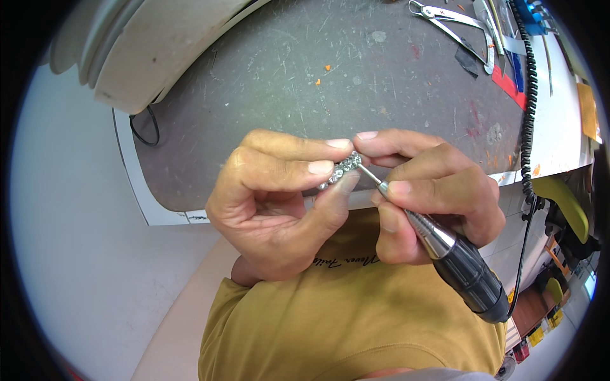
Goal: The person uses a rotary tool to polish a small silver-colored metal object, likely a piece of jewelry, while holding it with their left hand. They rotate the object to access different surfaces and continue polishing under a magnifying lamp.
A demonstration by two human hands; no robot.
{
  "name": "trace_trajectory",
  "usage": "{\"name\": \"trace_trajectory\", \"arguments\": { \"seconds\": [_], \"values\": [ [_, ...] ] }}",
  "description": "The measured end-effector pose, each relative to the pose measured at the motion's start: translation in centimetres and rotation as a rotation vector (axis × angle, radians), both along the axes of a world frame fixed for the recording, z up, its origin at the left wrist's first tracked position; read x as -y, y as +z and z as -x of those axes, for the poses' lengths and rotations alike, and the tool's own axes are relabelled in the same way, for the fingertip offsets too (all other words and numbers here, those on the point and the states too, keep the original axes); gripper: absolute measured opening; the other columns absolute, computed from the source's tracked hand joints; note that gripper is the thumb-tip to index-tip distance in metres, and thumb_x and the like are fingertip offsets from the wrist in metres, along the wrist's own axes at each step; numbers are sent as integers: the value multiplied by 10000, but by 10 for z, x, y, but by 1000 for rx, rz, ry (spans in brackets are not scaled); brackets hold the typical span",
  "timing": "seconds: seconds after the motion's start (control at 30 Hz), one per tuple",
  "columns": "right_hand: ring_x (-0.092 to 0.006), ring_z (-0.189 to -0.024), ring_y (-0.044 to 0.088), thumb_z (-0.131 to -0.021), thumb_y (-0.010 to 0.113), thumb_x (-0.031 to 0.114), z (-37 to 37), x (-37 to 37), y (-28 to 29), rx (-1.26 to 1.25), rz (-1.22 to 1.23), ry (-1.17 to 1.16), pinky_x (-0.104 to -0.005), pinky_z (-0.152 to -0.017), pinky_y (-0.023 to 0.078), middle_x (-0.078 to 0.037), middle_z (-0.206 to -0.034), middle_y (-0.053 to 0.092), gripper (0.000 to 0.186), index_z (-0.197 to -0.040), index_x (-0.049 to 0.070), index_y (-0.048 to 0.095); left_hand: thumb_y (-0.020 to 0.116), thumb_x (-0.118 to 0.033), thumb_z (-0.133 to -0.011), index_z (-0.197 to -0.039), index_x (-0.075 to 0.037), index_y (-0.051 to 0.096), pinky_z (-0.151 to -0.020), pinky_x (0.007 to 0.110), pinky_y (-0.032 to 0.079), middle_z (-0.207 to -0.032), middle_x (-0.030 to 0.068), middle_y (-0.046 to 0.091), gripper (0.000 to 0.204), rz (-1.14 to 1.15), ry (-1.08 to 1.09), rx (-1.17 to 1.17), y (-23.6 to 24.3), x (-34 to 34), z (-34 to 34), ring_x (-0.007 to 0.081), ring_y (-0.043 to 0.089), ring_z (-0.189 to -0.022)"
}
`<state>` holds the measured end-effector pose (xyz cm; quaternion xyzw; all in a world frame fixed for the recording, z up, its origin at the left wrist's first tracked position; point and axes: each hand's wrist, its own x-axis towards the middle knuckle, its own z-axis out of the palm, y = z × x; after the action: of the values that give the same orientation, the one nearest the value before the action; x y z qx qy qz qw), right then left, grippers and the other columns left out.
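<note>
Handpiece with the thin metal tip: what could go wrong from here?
The handpiece has its thin tip at the sparkling piece, close to the thumb of the left hand, so a slip might nick skin. That hand pinches the small piece by fingertips, so it could twist loose.

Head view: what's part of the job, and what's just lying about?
In the job:
- small stone-studded piece, pinched in the left hand
- black-and-silver handpiece, in the right hand, tip at the piece

Apparently just lying about, untouched:
- silver caliper-like tool
- red strip
- orange scraps
</note>
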<state>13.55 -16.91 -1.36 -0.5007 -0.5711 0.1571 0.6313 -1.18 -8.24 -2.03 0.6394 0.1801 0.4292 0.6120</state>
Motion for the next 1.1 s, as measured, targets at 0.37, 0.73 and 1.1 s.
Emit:
{"name": "trace_trajectory", "arguments": {
  "seconds": [0.37, 0.73, 1.1],
  "values": [
    [-427, -957, 675, -801, 716, 14, -1, 3, -3, -43, -11, 41, -424, -777, 609, -187, -813, 631, 244, -967, -39, 544, 652, 132, -813, -983, -25, 526, -823, 316, 610, -1036, 172, 607, 264, 4, 19, 18, -2, 2, 0, 216, 695, -896],
    [-426, -918, 684, -803, 718, 23, 1, -1, -2, -44, -29, 2, -431, -774, 611, -179, -788, 627, 234, -951, -40, 549, 650, 131, -815, -983, -22, 529, -841, 317, 609, -1033, 176, 609, 258, 5, 15, 13, -2, 1, 0, 218, 695, -906],
    [-421, -921, 684, -804, 721, 22, 2, -1, 1, -50, -23, 13, -424, -753, 617, -182, -794, 625, 228, -944, -42, 552, 663, 107, -822, -984, -19, 534, -827, 314, 612, -1026, 178, 610, 242, 0, 10, 22, -1, -1, 1, 217, 697, -902]
  ]
}}
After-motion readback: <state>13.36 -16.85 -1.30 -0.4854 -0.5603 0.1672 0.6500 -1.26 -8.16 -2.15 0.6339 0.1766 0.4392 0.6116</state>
